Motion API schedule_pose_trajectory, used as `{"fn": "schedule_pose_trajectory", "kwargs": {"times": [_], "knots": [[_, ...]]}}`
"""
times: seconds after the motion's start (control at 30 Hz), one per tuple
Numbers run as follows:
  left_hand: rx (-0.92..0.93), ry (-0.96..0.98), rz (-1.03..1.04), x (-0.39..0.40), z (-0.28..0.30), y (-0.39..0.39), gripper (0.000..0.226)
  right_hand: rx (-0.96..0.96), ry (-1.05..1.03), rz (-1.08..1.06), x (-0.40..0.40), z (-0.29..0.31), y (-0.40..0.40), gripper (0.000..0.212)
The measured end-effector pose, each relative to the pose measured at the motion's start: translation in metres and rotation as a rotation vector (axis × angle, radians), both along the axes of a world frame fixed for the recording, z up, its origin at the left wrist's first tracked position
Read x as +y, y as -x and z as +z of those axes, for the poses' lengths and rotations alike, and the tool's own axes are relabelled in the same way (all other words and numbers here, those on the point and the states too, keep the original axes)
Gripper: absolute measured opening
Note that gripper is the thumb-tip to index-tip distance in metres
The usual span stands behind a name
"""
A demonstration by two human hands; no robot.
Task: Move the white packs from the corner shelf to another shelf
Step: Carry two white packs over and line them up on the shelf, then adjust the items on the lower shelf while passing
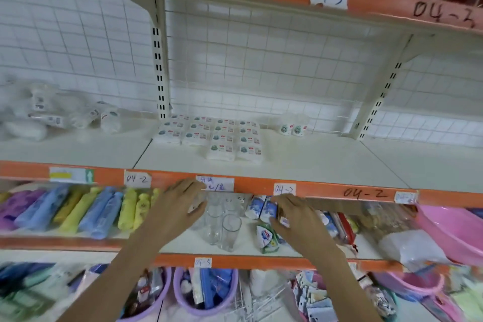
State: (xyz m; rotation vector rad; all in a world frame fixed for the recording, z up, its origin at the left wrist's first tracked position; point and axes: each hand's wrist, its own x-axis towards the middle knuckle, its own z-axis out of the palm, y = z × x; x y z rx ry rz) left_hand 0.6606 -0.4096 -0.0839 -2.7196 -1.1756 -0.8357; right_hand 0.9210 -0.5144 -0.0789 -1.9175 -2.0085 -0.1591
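Lying in neat rows, the white packs (209, 136) rest on the 04-2 shelf (300, 165), with loose ones (39, 112) heaped at far left. Both hands, left hand (180, 206) and right hand (295, 219), hover empty with relaxed fingers by the glasses (222, 222) one level below, so the step appears to be between packs; the next move calls for reaching up to the heap.

Two bare forearms, no sleeves or jewellery.
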Motion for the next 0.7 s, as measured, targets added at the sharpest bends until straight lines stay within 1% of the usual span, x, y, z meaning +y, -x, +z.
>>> {"fn": "schedule_pose_trajectory", "kwargs": {"times": [0.07, 0.13, 0.2, 0.33, 0.37, 0.4, 0.43, 0.47, 0.5, 0.57, 0.67, 0.7], "knots": [[0.008, 0.052, 0.021, -0.029, -0.017, 0.012, 0.037, 0.009, 0.029, 0.019, -0.024, -0.014, 0.006, 0.029], [0.023, 0.124, 0.048, -0.059, -0.033, 0.026, 0.037, 0.025, 0.11, 0.029, -0.047, -0.023, 0.016, 0.036], [0.065, 0.167, 0.098, -0.089, -0.047, 0.043, 0.037, 0.006, 0.141, 0.074, -0.067, -0.034, 0.029, 0.041], [0.063, 0.302, 0.212, -0.145, -0.065, 0.085, 0.033, 0.037, 0.233, 0.159, -0.092, -0.054, 0.068, 0.038], [0.058, 0.36, 0.245, -0.158, -0.065, 0.101, 0.033, 0.025, 0.251, 0.196, -0.091, -0.06, 0.083, 0.038], [0.06, 0.375, 0.292, -0.169, -0.063, 0.118, 0.033, 0.033, 0.266, 0.231, -0.088, -0.061, 0.1, 0.039], [0.07, 0.355, 0.332, -0.176, -0.064, 0.135, 0.034, 0.043, 0.297, 0.271, -0.086, -0.061, 0.114, 0.04], [0.076, 0.338, 0.44, -0.189, -0.063, 0.181, 0.035, 0.054, 0.299, 0.382, -0.074, -0.06, 0.158, 0.04], [0.06, 0.315, 0.518, -0.198, -0.061, 0.211, 0.036, 0.051, 0.315, 0.451, -0.066, -0.059, 0.188, 0.041], [0.044, 0.3, 0.593, -0.2, -0.06, 0.251, 0.039, 0.068, 0.327, 0.522, -0.055, -0.052, 0.231, 0.042], [0.024, 0.406, 0.621, -0.205, -0.058, 0.252, 0.045, 0.066, 0.334, 0.565, -0.052, -0.054, 0.244, 0.043], [0.009, 0.404, 0.645, -0.205, -0.06, 0.253, 0.043, 0.07, 0.331, 0.571, -0.051, -0.053, 0.246, 0.041]]}}
